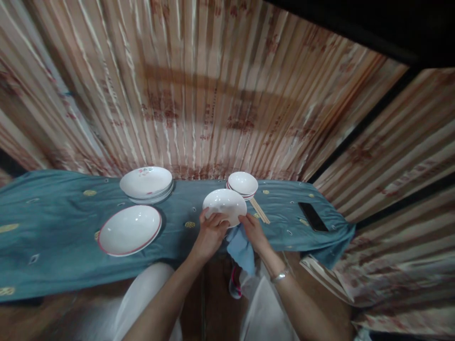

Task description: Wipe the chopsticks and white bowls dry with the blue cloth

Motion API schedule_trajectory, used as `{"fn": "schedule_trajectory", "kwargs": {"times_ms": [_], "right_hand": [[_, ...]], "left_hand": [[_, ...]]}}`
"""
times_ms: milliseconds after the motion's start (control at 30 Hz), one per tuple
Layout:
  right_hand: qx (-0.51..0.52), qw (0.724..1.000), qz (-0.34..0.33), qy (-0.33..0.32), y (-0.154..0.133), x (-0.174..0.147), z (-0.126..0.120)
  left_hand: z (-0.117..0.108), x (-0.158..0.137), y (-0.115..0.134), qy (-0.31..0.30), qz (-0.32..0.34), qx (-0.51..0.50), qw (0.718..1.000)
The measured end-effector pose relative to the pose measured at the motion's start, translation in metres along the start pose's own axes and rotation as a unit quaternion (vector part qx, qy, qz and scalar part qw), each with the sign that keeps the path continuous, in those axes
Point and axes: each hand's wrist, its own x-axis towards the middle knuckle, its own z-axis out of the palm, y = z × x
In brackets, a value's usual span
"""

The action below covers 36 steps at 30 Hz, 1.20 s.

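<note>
A white bowl (pixel 227 201) is tilted towards me above the table's front edge, between my two hands. My left hand (pixel 212 233) is closed on its near left rim, fingers bent over into the bowl. At the near right rim is my right hand (pixel 253 231), closed round a light blue cloth (pixel 241 248) that hangs down below the bowl. Its thumb lies along the rim; the other fingers are mostly hidden. Just behind stands a stack of smaller white bowls (pixel 243 183) with red bands, and beside it lie wooden chopsticks (pixel 260 210).
To the left are a stack of white plates (pixel 146 183) and a large red-rimmed dish (pixel 131 230). A black phone (pixel 313 217) lies at the right. A teal patterned cloth (pixel 64 237) covers the table. Pleated curtains (pixel 199 94) hang close behind it.
</note>
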Motion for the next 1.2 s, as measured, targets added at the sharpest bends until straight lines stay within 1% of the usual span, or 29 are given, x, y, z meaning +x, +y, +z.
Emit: {"fn": "schedule_trajectory", "kwargs": {"times_ms": [100, 167, 267, 300, 333, 400, 433, 467, 500, 567, 700, 867, 933, 1033, 1200], "right_hand": [[0.030, 0.999, -0.007, 0.019, 0.006, 0.000, -0.004], [0.034, 0.999, -0.003, 0.034, 0.007, 0.001, -0.009], [0.025, 0.998, -0.012, 0.059, 0.006, 0.004, -0.022], [0.025, 0.998, -0.017, 0.063, 0.005, 0.005, -0.026], [0.026, 0.997, -0.021, 0.065, 0.004, 0.008, -0.030], [0.034, 0.997, -0.026, 0.068, 0.003, 0.014, -0.036], [0.039, 0.996, -0.027, 0.072, 0.002, 0.018, -0.039], [0.042, 0.996, -0.029, 0.077, 0.002, 0.022, -0.041], [0.045, 0.995, -0.031, 0.083, 0.001, 0.028, -0.042], [0.048, 0.994, -0.030, 0.095, 0.001, 0.040, -0.046], [0.046, 0.994, -0.031, 0.096, 0.001, 0.070, -0.057], [0.005, 0.995, -0.056, 0.085, 0.002, 0.106, -0.071], [-0.008, 0.995, -0.060, 0.078, 0.004, 0.117, -0.073], [-0.028, 0.994, -0.065, 0.083, 0.010, 0.130, -0.075], [-0.066, 0.992, -0.060, 0.085, 0.021, 0.145, -0.078]], "left_hand": [[0.007, 0.002, 0.001, 0.047, -0.031, 0.003, 0.998], [0.011, 0.002, 0.002, 0.084, -0.059, -0.014, 0.995], [0.021, 0.005, 0.002, 0.137, -0.128, -0.109, 0.976], [0.026, 0.008, 0.001, 0.154, -0.162, -0.158, 0.962], [0.031, 0.012, 0.000, 0.167, -0.206, -0.209, 0.941], [0.042, 0.022, -0.002, 0.167, -0.295, -0.311, 0.888], [0.048, 0.029, -0.003, 0.166, -0.323, -0.355, 0.861], [0.052, 0.036, -0.004, 0.166, -0.331, -0.390, 0.843], [0.056, 0.045, -0.005, 0.166, -0.328, -0.411, 0.834], [0.059, 0.062, -0.007, 0.159, -0.315, -0.419, 0.837], [0.060, 0.098, -0.014, 0.120, -0.297, -0.390, 0.863], [0.069, 0.132, -0.028, 0.120, -0.301, -0.340, 0.883], [0.075, 0.140, -0.034, 0.104, -0.306, -0.320, 0.890], [0.084, 0.148, -0.043, 0.092, -0.318, -0.305, 0.893], [0.097, 0.153, -0.054, 0.078, -0.323, -0.286, 0.899]]}}
